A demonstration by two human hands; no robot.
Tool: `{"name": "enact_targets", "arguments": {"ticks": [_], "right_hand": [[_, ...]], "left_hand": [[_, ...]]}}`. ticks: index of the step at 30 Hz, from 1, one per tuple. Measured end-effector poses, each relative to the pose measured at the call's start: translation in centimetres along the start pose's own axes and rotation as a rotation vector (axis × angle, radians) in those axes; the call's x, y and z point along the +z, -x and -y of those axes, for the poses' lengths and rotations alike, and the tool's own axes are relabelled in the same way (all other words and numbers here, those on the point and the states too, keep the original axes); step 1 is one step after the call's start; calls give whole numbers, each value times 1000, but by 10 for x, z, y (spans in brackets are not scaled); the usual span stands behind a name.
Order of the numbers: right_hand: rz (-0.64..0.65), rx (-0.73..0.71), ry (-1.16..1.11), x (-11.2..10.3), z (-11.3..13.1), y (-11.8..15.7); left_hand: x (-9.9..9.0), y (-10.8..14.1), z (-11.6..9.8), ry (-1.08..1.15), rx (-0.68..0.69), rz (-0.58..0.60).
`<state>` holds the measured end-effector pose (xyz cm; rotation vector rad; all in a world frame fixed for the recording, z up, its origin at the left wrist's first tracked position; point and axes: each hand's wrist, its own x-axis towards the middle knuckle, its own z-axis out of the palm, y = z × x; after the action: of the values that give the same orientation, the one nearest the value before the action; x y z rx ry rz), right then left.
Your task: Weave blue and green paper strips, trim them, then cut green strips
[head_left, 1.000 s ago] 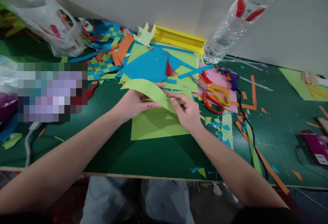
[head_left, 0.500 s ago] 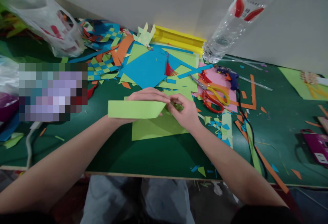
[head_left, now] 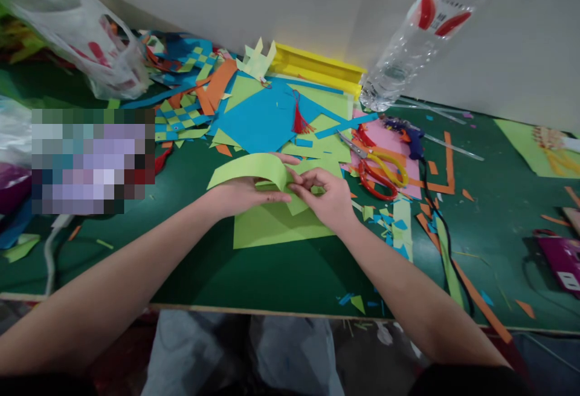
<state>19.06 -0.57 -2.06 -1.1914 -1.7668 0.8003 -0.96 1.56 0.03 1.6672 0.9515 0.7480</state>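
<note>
A light green paper strip (head_left: 247, 166) arches over my left hand (head_left: 247, 193), its far end curling down toward my fingertips. My left hand is closed around the curled part, thumb below the strip and other fingers partly hidden behind it. Thumb and fingers of my right hand (head_left: 324, 193) pinch the same strip at its right end. Beneath both hands a light green paper sheet (head_left: 267, 233) lies flat on the green table (head_left: 203, 269).
Yellow-and-red scissors (head_left: 383, 169) lie right of my hands, among paper scraps and a black cord (head_left: 437, 202). Behind are a blue sheet (head_left: 258, 121), a red tassel (head_left: 298, 116), a yellow tray (head_left: 317, 69) and a plastic bottle (head_left: 403, 51). A plastic bag (head_left: 90, 45) stands left.
The strip was straight and lay across in front of my left hand; now it is bent into an arch above it. My left thumb has come into view. My right hand has hardly moved.
</note>
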Motion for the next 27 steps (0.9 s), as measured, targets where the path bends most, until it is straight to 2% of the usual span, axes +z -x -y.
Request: {"name": "enact_targets", "arguments": {"ticks": [3,7,12,16,20,27], "right_hand": [[11,-11,1,-1,0,0],[-13,-64,0,-2,2,-1],[-31,-162,151,-2,7,1],[-33,-297,280,0,8,3],[-55,-363,340,1,7,2],[-131,-441,361,0,4,0]], "left_hand": [[0,-1,0,81,-32,-42],[-2,-3,-1,172,-31,-196],[-5,-6,4,337,-58,-338],[-4,-7,5,421,-94,-381],[-4,-7,5,445,-112,-400],[-3,-6,5,500,-126,-338]]}}
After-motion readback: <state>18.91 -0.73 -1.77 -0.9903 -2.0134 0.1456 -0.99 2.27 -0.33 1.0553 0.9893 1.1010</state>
